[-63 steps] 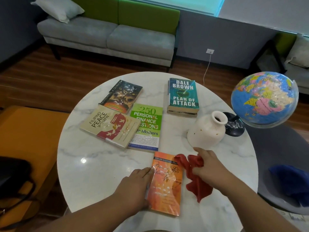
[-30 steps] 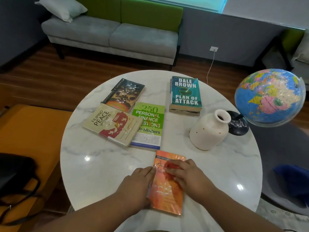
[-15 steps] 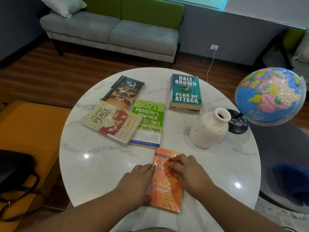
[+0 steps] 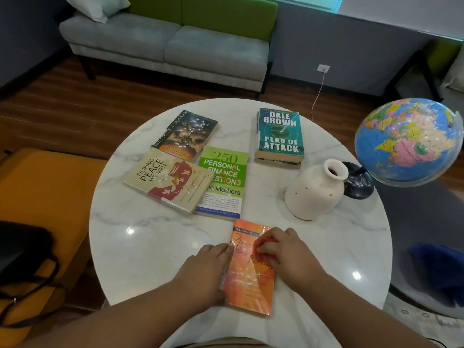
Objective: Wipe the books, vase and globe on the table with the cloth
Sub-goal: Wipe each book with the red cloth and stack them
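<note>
An orange paperback (image 4: 248, 285) lies at the near edge of the round white marble table (image 4: 150, 237). My left hand (image 4: 203, 270) rests flat against the book's left edge. My right hand (image 4: 286, 254) presses a bunched red cloth (image 4: 262, 243) onto the cover; only a bit of cloth shows under the fingers. Further back lie a beige book (image 4: 168, 180), a green book (image 4: 222, 182), a dark book (image 4: 185, 135) and a teal book (image 4: 280, 134). A white vase (image 4: 315, 189) stands at the right, with a globe (image 4: 408, 141) on a black base (image 4: 357, 185) behind it.
An orange seat (image 4: 42, 197) with a black bag (image 4: 22, 247) stands left of the table. A grey and green sofa (image 4: 165, 43) is on the far side of the wooden floor. A dark chair with blue fabric (image 4: 437, 262) sits at the right.
My right hand brought the red cloth from the table beside the book onto its cover and bunched it under the fingers. My left hand stayed on the book's left edge.
</note>
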`<action>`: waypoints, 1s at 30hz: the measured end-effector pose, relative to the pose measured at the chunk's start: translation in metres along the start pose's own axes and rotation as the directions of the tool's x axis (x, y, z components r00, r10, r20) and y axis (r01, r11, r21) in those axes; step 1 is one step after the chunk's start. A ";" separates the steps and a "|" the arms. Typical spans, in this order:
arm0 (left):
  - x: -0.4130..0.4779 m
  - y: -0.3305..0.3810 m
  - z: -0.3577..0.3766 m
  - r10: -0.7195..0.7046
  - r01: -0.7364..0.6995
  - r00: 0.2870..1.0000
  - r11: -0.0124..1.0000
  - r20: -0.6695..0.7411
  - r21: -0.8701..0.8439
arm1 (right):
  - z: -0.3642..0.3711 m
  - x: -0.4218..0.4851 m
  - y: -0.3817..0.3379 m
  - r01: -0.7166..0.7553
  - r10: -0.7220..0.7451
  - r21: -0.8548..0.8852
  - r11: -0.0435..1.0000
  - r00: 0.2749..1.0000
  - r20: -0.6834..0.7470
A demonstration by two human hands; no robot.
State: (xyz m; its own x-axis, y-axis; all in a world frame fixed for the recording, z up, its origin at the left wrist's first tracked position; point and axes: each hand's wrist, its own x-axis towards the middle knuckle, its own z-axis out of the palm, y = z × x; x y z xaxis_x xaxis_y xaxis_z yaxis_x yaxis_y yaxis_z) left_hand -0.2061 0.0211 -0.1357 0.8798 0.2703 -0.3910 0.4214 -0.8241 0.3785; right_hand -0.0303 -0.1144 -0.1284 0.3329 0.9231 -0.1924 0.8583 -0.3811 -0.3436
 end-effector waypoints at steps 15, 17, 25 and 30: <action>0.000 0.000 0.000 -0.007 0.007 1.000 1.000 0.013 0.005 | -0.007 0.018 -0.009 -0.025 0.026 -0.008 1.000 0.991 0.132; 0.000 -0.001 -0.001 -0.006 0.006 1.000 1.000 0.004 0.007 | -0.011 0.025 -0.010 -0.104 0.104 0.010 0.994 0.993 0.053; -0.003 -0.005 0.000 0.004 -0.005 1.000 1.000 -0.007 -0.007 | -0.013 0.028 -0.010 -0.047 0.049 -0.017 0.999 0.989 0.137; -0.005 -0.006 0.001 0.005 -0.007 1.000 0.999 -0.028 -0.047 | -0.006 0.031 -0.024 0.075 -0.069 -0.033 0.997 0.984 0.162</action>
State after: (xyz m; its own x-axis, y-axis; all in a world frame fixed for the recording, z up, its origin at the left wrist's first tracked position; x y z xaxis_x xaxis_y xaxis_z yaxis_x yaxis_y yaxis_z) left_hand -0.2131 0.0241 -0.1367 0.8879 0.2797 -0.3653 0.4253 -0.8016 0.4202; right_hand -0.0381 -0.0762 -0.1211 0.2057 0.9267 -0.3144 0.8931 -0.3091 -0.3268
